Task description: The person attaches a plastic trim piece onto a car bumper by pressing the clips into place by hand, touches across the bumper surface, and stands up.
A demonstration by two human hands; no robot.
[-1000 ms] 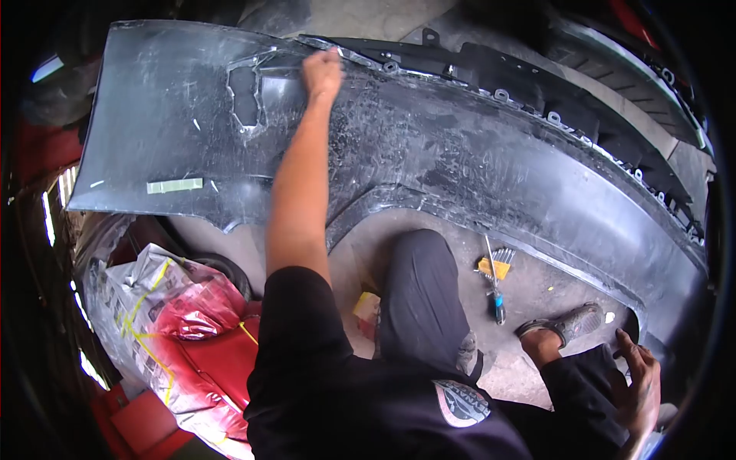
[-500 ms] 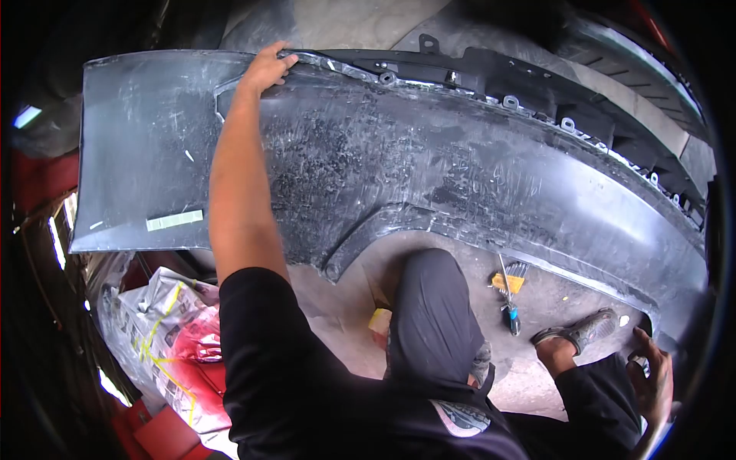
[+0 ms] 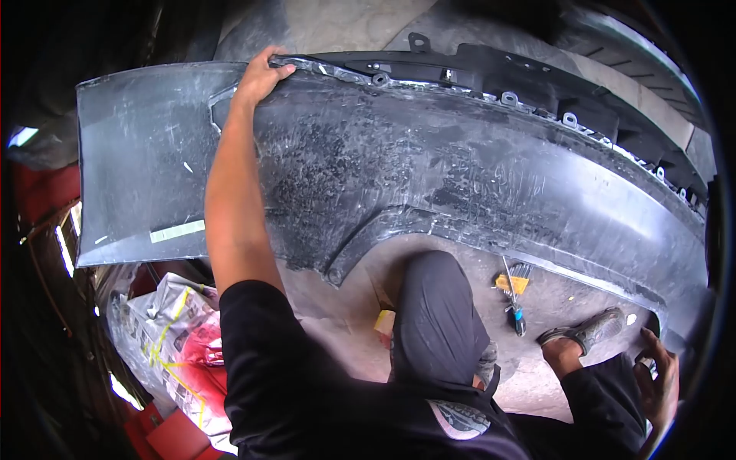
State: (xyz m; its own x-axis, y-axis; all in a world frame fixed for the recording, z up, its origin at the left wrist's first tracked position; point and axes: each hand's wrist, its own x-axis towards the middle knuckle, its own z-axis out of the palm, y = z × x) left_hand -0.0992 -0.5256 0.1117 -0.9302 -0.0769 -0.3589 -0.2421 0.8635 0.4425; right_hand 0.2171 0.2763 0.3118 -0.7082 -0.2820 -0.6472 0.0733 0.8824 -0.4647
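Observation:
A large scuffed dark bumper cover (image 3: 460, 169) spans the view from left to right. My left hand (image 3: 264, 75) grips its upper edge left of the middle, fingers curled over the rim. At the lower right, my right hand (image 3: 659, 383) is at the bumper's lower corner, its thumb and fingers bent around the edge; part of the hand is in shadow. A strip of pale green tape (image 3: 177, 231) sticks to the bumper's left part. Metal tabs line the top edge.
A screwdriver (image 3: 518, 316) and a yellow holder with several bits (image 3: 512, 284) lie on the floor below the bumper. A small yellow and red box (image 3: 384, 326) stands by my knee. Red parts wrapped in masking plastic (image 3: 180, 337) are at the lower left.
My left hand has moved left along the bumper's upper edge and now grips it. The bumper's left end has swung lower in view. My right hand stays at the lower right corner.

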